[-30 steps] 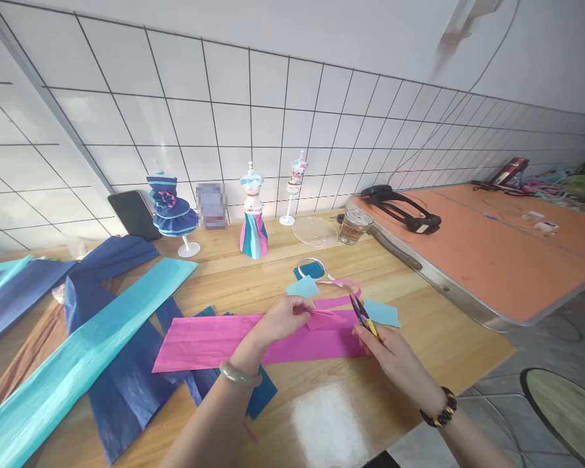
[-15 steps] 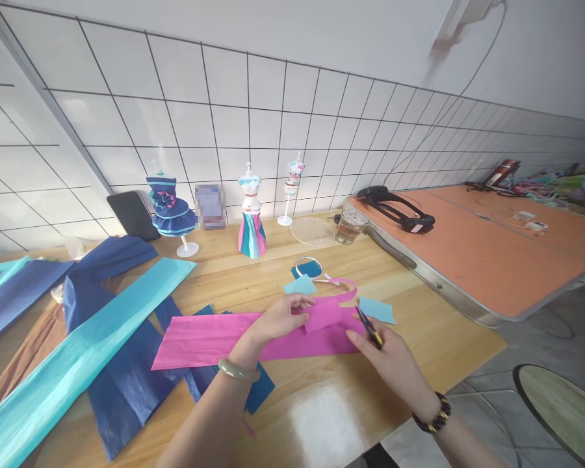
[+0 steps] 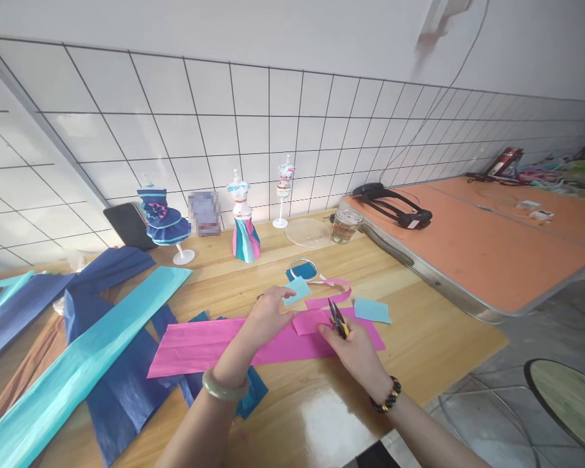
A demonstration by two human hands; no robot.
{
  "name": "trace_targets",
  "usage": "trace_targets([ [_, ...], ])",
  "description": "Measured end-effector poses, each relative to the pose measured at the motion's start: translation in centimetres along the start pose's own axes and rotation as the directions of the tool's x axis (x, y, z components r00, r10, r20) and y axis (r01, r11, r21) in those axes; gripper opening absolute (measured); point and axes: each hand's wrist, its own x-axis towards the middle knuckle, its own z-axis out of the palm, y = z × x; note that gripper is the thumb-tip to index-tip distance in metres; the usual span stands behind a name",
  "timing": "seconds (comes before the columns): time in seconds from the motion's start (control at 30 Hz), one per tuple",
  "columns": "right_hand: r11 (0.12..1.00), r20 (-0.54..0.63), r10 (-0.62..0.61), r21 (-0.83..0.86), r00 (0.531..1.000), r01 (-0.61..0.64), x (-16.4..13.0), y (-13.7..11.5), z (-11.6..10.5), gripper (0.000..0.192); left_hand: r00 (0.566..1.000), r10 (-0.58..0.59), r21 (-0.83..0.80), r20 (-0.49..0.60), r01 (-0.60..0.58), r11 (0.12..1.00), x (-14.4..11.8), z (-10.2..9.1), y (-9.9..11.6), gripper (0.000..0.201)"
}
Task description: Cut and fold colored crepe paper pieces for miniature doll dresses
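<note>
A long pink crepe paper strip lies across the wooden table. My left hand pinches a small pink piece at its edge, just above the strip. My right hand grips small scissors with dark blades pointing up, right beside that pink piece. A curled pink offcut lies just behind the scissors. Light blue paper squares sit near both hands.
Teal and dark blue crepe strips cover the left. Three small dress mannequins, a phone, a glass, a clear disc and a tape ring stand behind. An orange table with a headset adjoins on the right.
The small pink piece has been lowered onto the strip. My right hand with the scissors has moved left, close to my left hand. The view has shifted slightly.
</note>
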Motion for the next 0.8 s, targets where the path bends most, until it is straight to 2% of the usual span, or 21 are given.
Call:
trace_targets([
  [0.1, 0.998, 0.005, 0.031, 0.063, 1.000, -0.031, -0.3, -0.3, 0.8, 0.029, 0.996, -0.084, 0.062, -0.039, 0.087, 0.994, -0.6, -0.5, 1.3, 0.013],
  [0.23, 0.981, 0.087, 0.040, 0.183, 0.995, -0.055, -0.8, -1.1, 1.6, 0.026, 0.987, -0.151, 0.025, 0.056, 0.149, 0.988, -2.0, -0.2, 1.7, 0.036],
  [0.33, 0.955, 0.195, 0.067, 0.273, 0.978, -0.120, -1.6, -1.6, 2.4, 0.027, 0.974, -0.200, -0.120, 0.106, 0.212, 0.970, -2.9, 0.5, 1.3, 0.048],
  [0.4, 0.929, 0.286, 0.106, 0.314, 0.952, -0.197, -2.2, -1.7, 3.0, 0.034, 0.958, -0.265, -0.263, 0.107, 0.284, 0.922, -3.3, 0.8, 1.1, 0.049],
  [0.5, 0.888, 0.410, 0.150, 0.344, 0.900, -0.305, -3.0, -1.7, 3.7, 0.040, 0.927, -0.364, -0.434, 0.087, 0.364, 0.824, -3.7, 1.0, 0.9, 0.037],
  [0.57, 0.873, 0.451, 0.162, 0.348, 0.878, -0.340, -3.1, -1.5, 3.7, 0.044, 0.900, -0.430, -0.514, 0.076, 0.405, 0.756, -3.8, 1.0, 0.8, 0.029],
  [0.67, 0.882, 0.435, 0.169, 0.334, 0.885, -0.333, -2.6, -1.1, 2.6, 0.046, 0.854, -0.518, -0.554, 0.059, 0.459, 0.695, -3.7, 0.9, 0.2, 0.034],
  [0.8, 0.956, 0.293, 0.126, 0.219, 0.948, -0.195, -1.5, -0.3, 0.0, 0.041, 0.821, -0.569, -0.513, 0.035, 0.504, 0.695, -3.2, 0.4, -1.1, 0.038],
])
